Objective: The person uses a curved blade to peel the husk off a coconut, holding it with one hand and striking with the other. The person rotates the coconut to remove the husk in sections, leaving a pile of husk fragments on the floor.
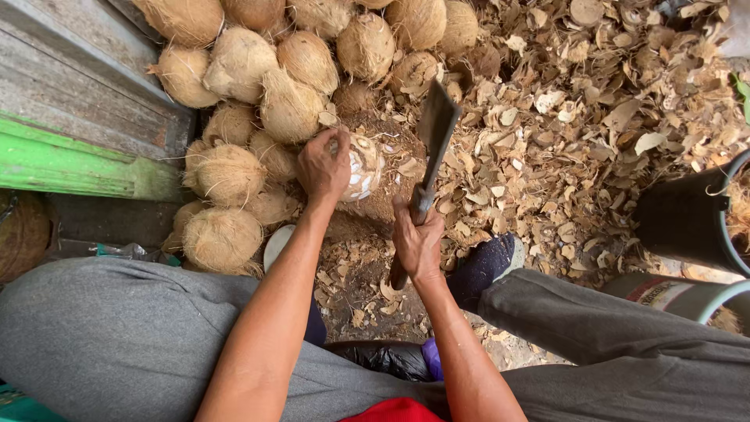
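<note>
Husk chips point(594, 133) are covering the ground ahead of the seated person, thick toward the far right corner and thinning toward the knees. Along the left edge a weathered wooden wall with a green board point(70, 164) is bordering a heap of whole coconuts point(258, 86), which is filling the far left corner of the ground. A dark bucket point(687, 219) is standing at the right edge.

Near the middle of the ground, just in front of that heap, the left hand point(323, 164) is gripping a partly stripped coconut point(364, 166), fingers curled over its top and left side, steadying it on a mound of chips. White patches are showing on the side of the nut that is facing right, toward the blade.

Closer to the body, the right hand point(418, 244) is wrapping tightly round the handle of a cleaver point(435, 129). Its long axis is running from the fist up and slightly right, away from the body, so the wide blade is standing above and just right of the nut, apart from it. The nut is lying up and left of the right fist, with the left fingers sitting on the side away from the blade. A dark shoe point(486, 266) is resting beside the right wrist.
</note>
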